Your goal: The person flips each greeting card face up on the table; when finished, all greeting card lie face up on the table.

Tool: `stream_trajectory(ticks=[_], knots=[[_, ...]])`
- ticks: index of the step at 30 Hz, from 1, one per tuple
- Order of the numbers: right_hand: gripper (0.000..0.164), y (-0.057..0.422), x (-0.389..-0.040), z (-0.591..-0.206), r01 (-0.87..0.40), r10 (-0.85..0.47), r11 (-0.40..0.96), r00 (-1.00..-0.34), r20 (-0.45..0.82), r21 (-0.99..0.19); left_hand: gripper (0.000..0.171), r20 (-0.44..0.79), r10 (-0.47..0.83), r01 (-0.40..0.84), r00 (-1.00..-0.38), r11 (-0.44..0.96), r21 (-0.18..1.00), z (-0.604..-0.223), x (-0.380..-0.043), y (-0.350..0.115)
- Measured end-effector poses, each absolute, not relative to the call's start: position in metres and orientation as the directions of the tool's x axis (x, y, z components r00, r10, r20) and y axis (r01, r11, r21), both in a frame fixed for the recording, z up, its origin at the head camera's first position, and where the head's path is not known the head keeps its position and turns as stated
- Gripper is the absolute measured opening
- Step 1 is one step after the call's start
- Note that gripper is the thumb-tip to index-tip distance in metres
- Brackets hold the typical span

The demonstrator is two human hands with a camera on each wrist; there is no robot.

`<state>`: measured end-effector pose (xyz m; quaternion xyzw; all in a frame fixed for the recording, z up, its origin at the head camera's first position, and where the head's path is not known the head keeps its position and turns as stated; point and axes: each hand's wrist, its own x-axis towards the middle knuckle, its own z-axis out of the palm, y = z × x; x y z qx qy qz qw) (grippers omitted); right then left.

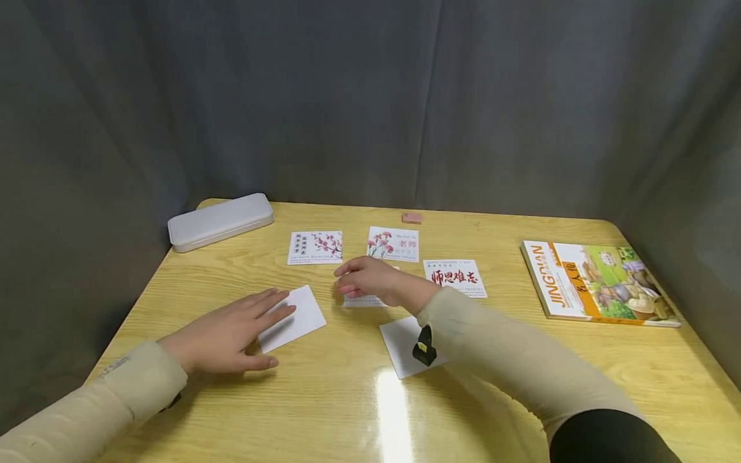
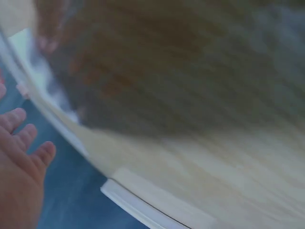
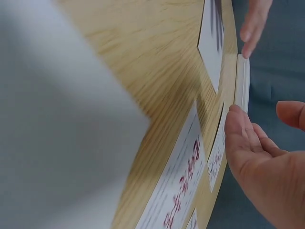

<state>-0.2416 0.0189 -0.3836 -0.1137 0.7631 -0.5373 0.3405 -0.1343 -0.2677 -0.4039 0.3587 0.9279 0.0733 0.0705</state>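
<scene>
My left hand (image 1: 228, 331) is spread with its fingers straight over a blank white card (image 1: 307, 313) at the left. Relaxed and slightly bent, the fingers of my right hand (image 1: 373, 280) hover over a printed card (image 1: 361, 301) in the middle, covering most of it. In the right wrist view the thumb stands apart from the fingers (image 3: 240, 131), with nothing between them. Below my right forearm lies another blank white card (image 1: 399, 344), partly hidden by the sleeve. Just right of the right hand is a card with red characters (image 1: 457, 278).
Farther back lie a blossom-branch card (image 1: 315, 247) and a carnation card (image 1: 393, 244). A pink eraser (image 1: 411, 218) sits near the table's back edge. A white pencil case (image 1: 220, 223) occupies the back left corner, and a thick book (image 1: 602, 283) lies at the right. Grey curtains (image 1: 370, 103) surround the table.
</scene>
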Motion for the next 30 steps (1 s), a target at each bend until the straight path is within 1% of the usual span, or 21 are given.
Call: stream_trajectory(ticks=[5, 11, 14, 18, 25, 30], knots=[[0.043, 0.004, -0.244, -0.388, 0.178, -0.578, 0.408, -0.709, -0.404, -0.896, 0.093, -0.118, 0.677, 0.656, -0.727, 0.735, 0.174, -0.413, -0.129, -0.28], [0.04, -0.01, -0.244, -0.391, 0.172, -0.574, 0.434, -0.704, -0.419, -0.884, 0.095, -0.119, 0.706, 0.682, -0.699, 0.707, 0.188, -0.42, -0.126, -0.285], [0.036, -0.015, -0.241, -0.391, 0.171, -0.565, 0.452, -0.704, -0.43, -0.875, 0.094, -0.144, 0.705, 0.677, -0.694, 0.708, 0.201, -0.419, -0.125, -0.285], [0.032, -0.018, -0.238, -0.393, 0.176, -0.559, 0.456, -0.707, -0.434, -0.872, 0.092, -0.174, 0.686, 0.653, -0.707, 0.727, 0.214, -0.415, -0.125, -0.282], [0.027, -0.025, -0.233, -0.392, 0.159, -0.551, 0.473, -0.714, -0.432, -0.867, 0.089, -0.178, 0.677, 0.64, -0.714, 0.735, 0.223, -0.418, -0.127, -0.281], [0.027, -0.026, -0.233, -0.393, 0.224, -0.529, 0.444, -0.717, -0.455, -0.868, 0.084, -0.148, 0.686, 0.654, -0.713, 0.726, 0.211, -0.42, -0.125, -0.281]])
